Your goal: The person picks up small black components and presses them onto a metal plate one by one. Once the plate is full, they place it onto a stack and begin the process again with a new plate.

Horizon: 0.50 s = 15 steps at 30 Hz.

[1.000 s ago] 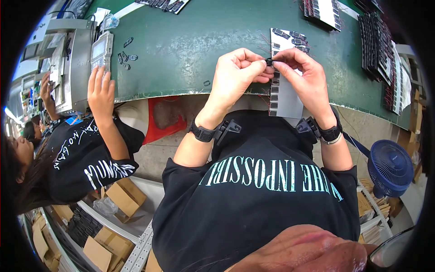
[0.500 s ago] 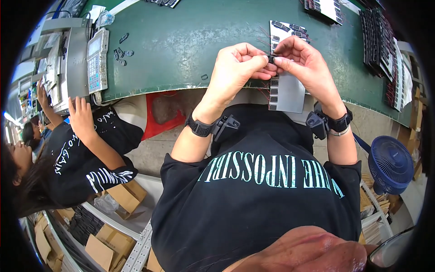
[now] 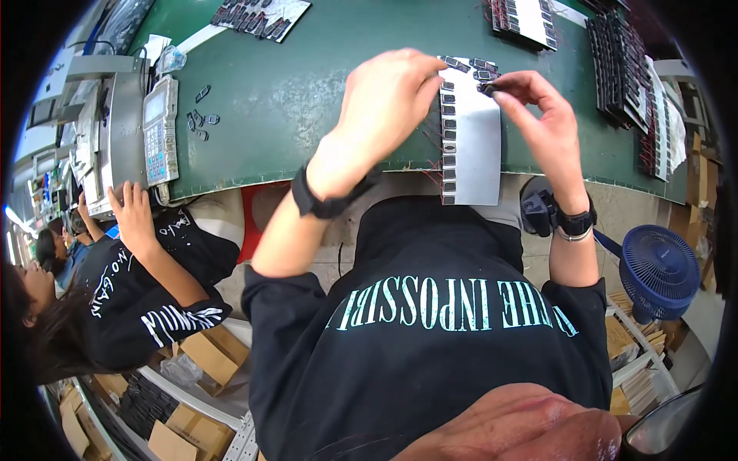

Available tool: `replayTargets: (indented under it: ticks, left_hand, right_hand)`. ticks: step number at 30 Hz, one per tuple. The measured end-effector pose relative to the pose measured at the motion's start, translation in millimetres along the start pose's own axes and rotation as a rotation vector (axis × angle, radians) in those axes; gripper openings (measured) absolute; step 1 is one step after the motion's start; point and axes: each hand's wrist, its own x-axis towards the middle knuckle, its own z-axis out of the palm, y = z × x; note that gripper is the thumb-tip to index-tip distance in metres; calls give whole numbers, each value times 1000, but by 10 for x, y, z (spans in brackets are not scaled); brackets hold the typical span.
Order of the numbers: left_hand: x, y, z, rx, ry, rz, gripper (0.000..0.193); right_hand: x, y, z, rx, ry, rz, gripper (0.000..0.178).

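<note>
A white board (image 3: 477, 146) lies across the near edge of the bench, with small black rectangular parts (image 3: 449, 134) in a row down its left edge and thin red wires beside them. My left hand (image 3: 384, 100) reaches over the board's far left corner, thumb and fingers pressed together; whatever is between them is hidden. Over the board's far right side, my right hand (image 3: 538, 115) pinches a small black part (image 3: 486, 88) between thumb and forefinger. Several loose black parts (image 3: 483, 64) lie on the board's far end, next to both hands.
Loose parts (image 3: 201, 121) lie on the green bench (image 3: 277, 115) beside a keypad device (image 3: 160, 134). Another loaded board (image 3: 265, 17) is at the back, a stack of boards (image 3: 615, 69) at the right. A co-worker's hand (image 3: 137, 219) is at left, a blue fan (image 3: 659, 273) at right.
My hands, together over the board before, have come apart. The left moved to the board's far left corner; the right stays at the right with a black part. The board's row now shows more fully.
</note>
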Motion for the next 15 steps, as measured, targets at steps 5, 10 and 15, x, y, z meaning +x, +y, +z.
replayTargets:
  ticks: [5,10,15]
  left_hand:
    - [315,-286,280,121,-133,110,17]
    - [319,-260,302,94,-137,70,16]
    - [295,-245,324,129,-126,18,15]
  right_hand:
    - [79,52,-116,36,52,20,17]
    - [99,112,-97,-30,57,39,17]
    - [255,109,1,-178,7,-43,18]
